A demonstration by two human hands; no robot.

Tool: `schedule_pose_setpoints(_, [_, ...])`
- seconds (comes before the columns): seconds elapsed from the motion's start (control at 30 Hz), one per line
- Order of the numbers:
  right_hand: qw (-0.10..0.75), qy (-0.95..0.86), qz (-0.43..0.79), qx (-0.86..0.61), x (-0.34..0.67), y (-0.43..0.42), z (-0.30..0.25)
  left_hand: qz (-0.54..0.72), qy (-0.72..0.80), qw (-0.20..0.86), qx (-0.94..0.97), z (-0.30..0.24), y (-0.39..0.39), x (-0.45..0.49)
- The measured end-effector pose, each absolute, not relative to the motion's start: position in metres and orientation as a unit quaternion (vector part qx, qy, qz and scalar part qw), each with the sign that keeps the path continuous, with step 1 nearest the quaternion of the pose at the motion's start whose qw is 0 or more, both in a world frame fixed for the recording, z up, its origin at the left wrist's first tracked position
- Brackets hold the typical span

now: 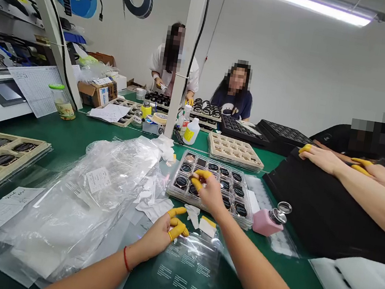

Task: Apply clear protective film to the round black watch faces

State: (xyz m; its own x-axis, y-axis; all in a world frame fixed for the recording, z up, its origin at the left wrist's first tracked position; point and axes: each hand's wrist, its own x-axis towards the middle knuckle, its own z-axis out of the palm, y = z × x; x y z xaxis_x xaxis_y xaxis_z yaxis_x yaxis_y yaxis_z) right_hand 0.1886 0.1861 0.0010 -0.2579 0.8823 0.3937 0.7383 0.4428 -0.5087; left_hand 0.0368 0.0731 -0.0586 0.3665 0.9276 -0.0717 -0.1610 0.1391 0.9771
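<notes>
My right hand [207, 189], with yellow finger cots, reaches over a clear tray [174, 190] of round dark parts and pinches one small dark part [198, 180] between thumb and fingers. My left hand [165, 230], also in yellow cots and with a red string at the wrist, rests curled on the green table at the edge of a clear printed plastic sheet [180, 278]. It holds nothing that I can see. Small white wipes [191, 213] lie between the two hands.
A crumpled clear bag [99, 188] lies left. A pink pump bottle [268, 219] stands right of the tray. A co-worker's arms [354, 178] rest on black trays at right. Beige trays [235, 150] sit behind and far left; two people sit opposite.
</notes>
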Motion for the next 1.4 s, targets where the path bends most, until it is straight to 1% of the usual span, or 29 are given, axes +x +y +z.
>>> schedule_pose_setpoints(0.07, [0.335,-0.826,0.197,-0.407,0.187,0.139,-0.006,0.43,0.347,0.668,0.498,-0.054,0.072,0.037])
schedule_pose_setpoints(0.17, [0.308,-0.853,0.242,-0.345,0.193,0.09,-0.019,0.431,0.306,0.659,0.535,-0.049,0.071,0.038])
schedule_pose_setpoints(0.23, [0.314,-0.835,0.278,-0.357,0.201,0.075,-0.027,0.414,0.314,0.639,0.567,-0.048,0.068,0.039])
schedule_pose_setpoints(0.3, [0.349,-0.781,0.322,-0.405,0.207,0.071,-0.034,0.381,0.334,0.633,0.586,-0.049,0.065,0.04])
schedule_pose_setpoints(0.37, [0.359,-0.732,0.343,-0.467,0.211,0.07,-0.038,0.346,0.347,0.627,0.605,-0.049,0.061,0.041])
schedule_pose_setpoints(0.47, [0.332,-0.732,0.302,-0.513,0.209,0.066,-0.039,0.337,0.35,0.598,0.638,-0.046,0.056,0.043])
schedule_pose_setpoints(0.63, [0.332,-0.811,0.161,-0.454,0.199,0.054,-0.035,0.356,0.358,0.57,0.648,-0.039,0.057,0.046])
schedule_pose_setpoints(0.7, [0.327,-0.816,0.152,-0.452,0.198,0.051,-0.033,0.356,0.361,0.573,0.644,-0.04,0.059,0.046])
schedule_pose_setpoints(0.8, [0.313,-0.815,0.176,-0.456,0.198,0.049,-0.028,0.355,0.351,0.595,0.629,-0.044,0.06,0.046])
schedule_pose_setpoints(0.97, [0.25,-0.81,0.166,-0.504,0.191,0.043,-0.026,0.341,0.381,0.552,0.658,-0.045,0.055,0.048])
schedule_pose_setpoints(1.07, [0.239,-0.816,0.142,-0.507,0.194,0.046,-0.029,0.334,0.382,0.579,0.638,-0.045,0.053,0.05])
schedule_pose_setpoints(1.13, [0.252,-0.821,0.109,-0.5,0.204,0.055,-0.027,0.329,0.396,0.596,0.617,-0.043,0.053,0.048])
schedule_pose_setpoints(1.2, [0.268,-0.809,0.039,-0.522,0.219,0.068,-0.025,0.325,0.415,0.607,0.595,-0.04,0.054,0.044])
schedule_pose_setpoints(1.23, [0.263,-0.801,-0.001,-0.537,0.226,0.074,-0.024,0.319,0.415,0.617,0.587,-0.038,0.055,0.041])
schedule_pose_setpoints(1.3, [0.207,-0.822,-0.036,-0.53,0.235,0.082,-0.025,0.295,0.383,0.656,0.58,-0.031,0.056,0.036])
schedule_pose_setpoints(1.4, [0.091,-0.892,0.04,-0.442,0.235,0.086,-0.033,0.249,0.309,0.693,0.602,-0.019,0.054,0.03])
